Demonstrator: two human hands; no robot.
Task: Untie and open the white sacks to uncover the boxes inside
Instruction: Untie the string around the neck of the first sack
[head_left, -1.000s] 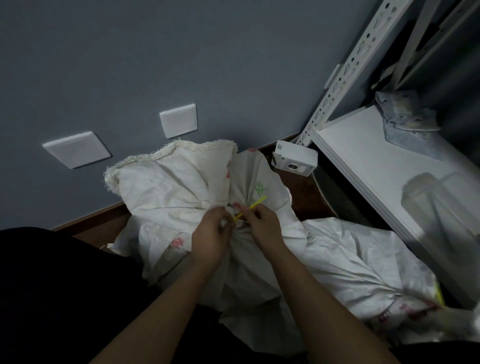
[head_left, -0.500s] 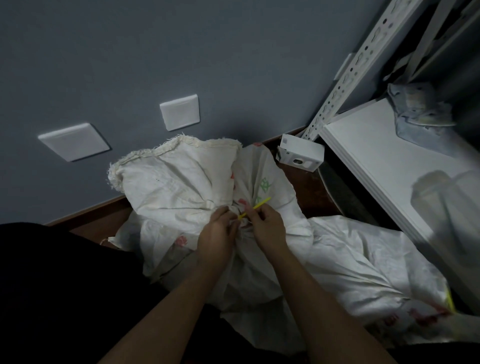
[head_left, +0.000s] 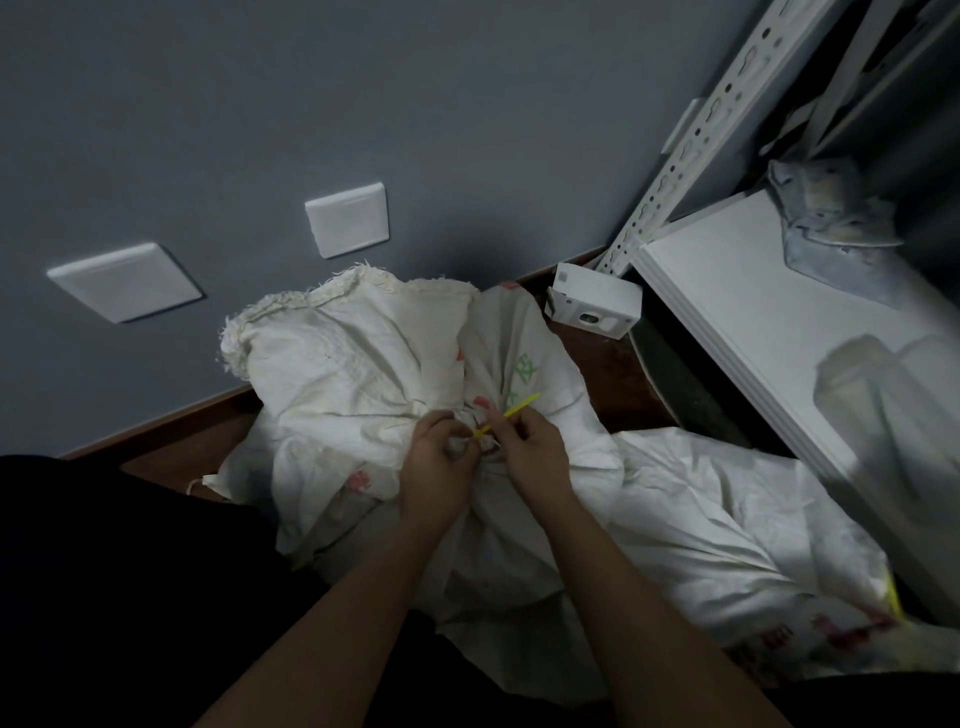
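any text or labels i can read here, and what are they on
No text here can be read for certain.
Upper white sack: green printed characters by the yellow tie, and red marks, all too creased and blurred to read.
Lower white sack: red print near its right end, blurred.
Small white box: a pale grey square mark, too small to read.

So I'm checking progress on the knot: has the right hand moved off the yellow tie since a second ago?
No. The right hand still pinches the yellow tie at the sack's gathered neck, beside the left hand.
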